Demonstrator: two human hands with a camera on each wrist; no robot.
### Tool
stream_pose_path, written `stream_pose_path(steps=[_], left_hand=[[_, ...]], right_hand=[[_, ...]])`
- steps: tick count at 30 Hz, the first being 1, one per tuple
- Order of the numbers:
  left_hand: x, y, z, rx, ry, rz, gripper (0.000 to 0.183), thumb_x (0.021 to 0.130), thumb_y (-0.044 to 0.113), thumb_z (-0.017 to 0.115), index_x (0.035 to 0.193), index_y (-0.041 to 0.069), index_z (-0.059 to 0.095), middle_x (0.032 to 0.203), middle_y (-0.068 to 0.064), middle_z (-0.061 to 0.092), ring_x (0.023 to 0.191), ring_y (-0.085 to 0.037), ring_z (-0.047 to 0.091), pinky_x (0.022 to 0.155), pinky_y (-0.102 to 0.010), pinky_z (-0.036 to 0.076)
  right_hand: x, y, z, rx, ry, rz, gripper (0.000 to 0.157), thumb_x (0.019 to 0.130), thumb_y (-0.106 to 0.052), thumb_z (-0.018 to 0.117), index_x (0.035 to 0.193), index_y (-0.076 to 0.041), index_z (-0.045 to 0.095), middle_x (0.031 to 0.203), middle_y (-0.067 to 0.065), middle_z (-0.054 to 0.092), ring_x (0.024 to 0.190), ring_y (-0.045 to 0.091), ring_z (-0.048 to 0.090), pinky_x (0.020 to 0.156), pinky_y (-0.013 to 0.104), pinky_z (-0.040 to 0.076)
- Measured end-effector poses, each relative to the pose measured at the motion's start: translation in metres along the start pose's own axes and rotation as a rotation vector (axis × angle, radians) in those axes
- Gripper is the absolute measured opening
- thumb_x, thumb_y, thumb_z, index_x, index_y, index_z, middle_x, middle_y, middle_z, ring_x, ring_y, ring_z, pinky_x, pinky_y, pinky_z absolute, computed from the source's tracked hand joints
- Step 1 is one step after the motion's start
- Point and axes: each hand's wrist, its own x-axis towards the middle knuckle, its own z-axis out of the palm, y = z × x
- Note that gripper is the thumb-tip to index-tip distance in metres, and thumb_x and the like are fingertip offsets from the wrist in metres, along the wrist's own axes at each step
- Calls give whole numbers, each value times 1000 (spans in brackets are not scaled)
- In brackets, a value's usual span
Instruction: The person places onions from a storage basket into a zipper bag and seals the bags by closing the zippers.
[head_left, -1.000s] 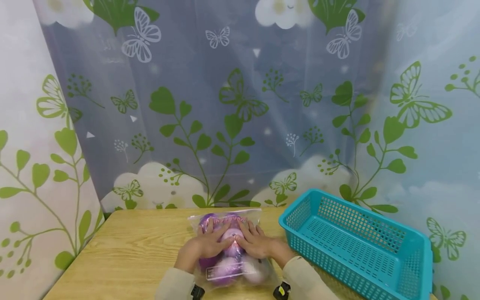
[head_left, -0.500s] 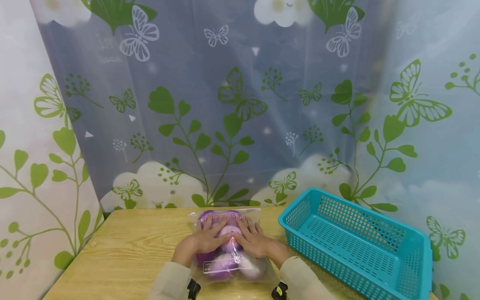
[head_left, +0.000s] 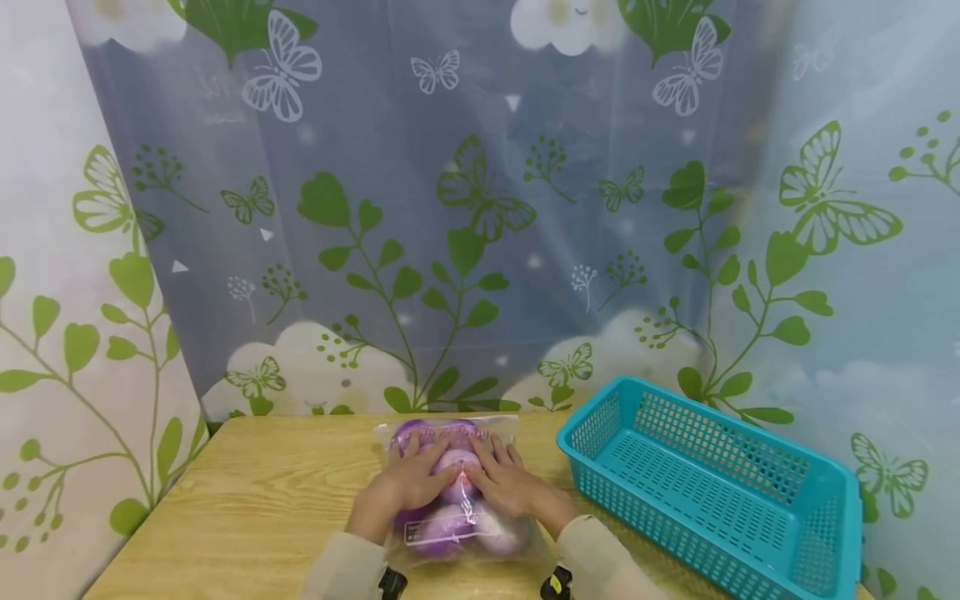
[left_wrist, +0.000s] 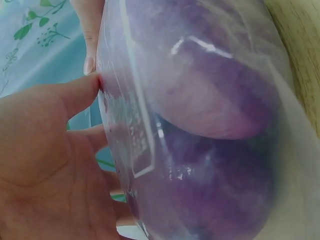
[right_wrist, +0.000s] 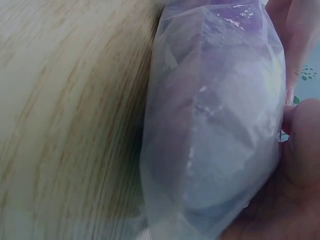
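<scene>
A clear zip bag (head_left: 461, 542) filled with several rounded purple and whitish things lies on the wooden table, its zip edge toward the back. My left hand (head_left: 408, 483) rests on top of its left side, fingers spread and pointing away from me. On the right half, my right hand (head_left: 510, 486) presses in the same way, the two thumbs close together near the middle. In the left wrist view, fingertips of the left hand (left_wrist: 45, 160) touch the plastic beside purple round shapes (left_wrist: 210, 185). The right wrist view shows a whitish shape (right_wrist: 230, 135) inside the bag, beside the right hand (right_wrist: 295, 170).
A turquoise plastic basket (head_left: 600, 492) with perforated sides stands at the right of the table, close to the right forearm. Bare wood (head_left: 247, 492) extends left of the bag. A patterned curtain (head_left: 480, 292) hangs behind the table's back edge.
Both hands stay spread on the bag. The bag has shifted very slightly left in the head view; otherwise little differs.
</scene>
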Motion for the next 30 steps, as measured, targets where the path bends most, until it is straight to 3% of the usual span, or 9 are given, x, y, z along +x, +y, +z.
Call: stream_pose_path(steps=[9, 18, 26, 30], left_hand=[[-1, 0, 4, -5, 18, -29, 67, 103, 52, 50, 158, 13, 41, 164, -37, 20, 148, -69, 11, 111, -88, 23], [-1, -3, 4, -16, 36, -41, 67, 103, 53, 50, 159, 17, 40, 166, -35, 19, 148, -68, 11, 107, -89, 27], [-3, -5, 2, -33, 38, -30, 67, 104, 47, 51, 160, 14, 37, 166, -35, 20, 150, -67, 11, 107, -91, 24], [-7, -2, -3, -22, 48, -46, 63, 106, 46, 46, 161, 17, 35, 167, -33, 17, 152, -63, 10, 105, -95, 16]], right_hand=[[-1, -1, 1, 13, 21, 30, 66, 111, -47, 28, 164, -8, 22, 167, 35, 14, 156, 55, 11, 127, 72, 18], [0, -3, 0, 2, 32, 13, 66, 111, -46, 29, 164, -7, 24, 167, 34, 17, 157, 52, 13, 128, 70, 17], [-4, -3, -4, -16, 28, 24, 65, 111, -46, 30, 164, -8, 24, 167, 35, 16, 155, 55, 15, 126, 72, 21], [-11, -6, -15, -25, 66, 25, 63, 111, -43, 33, 162, -7, 29, 166, 35, 18, 154, 56, 18, 122, 74, 27]])
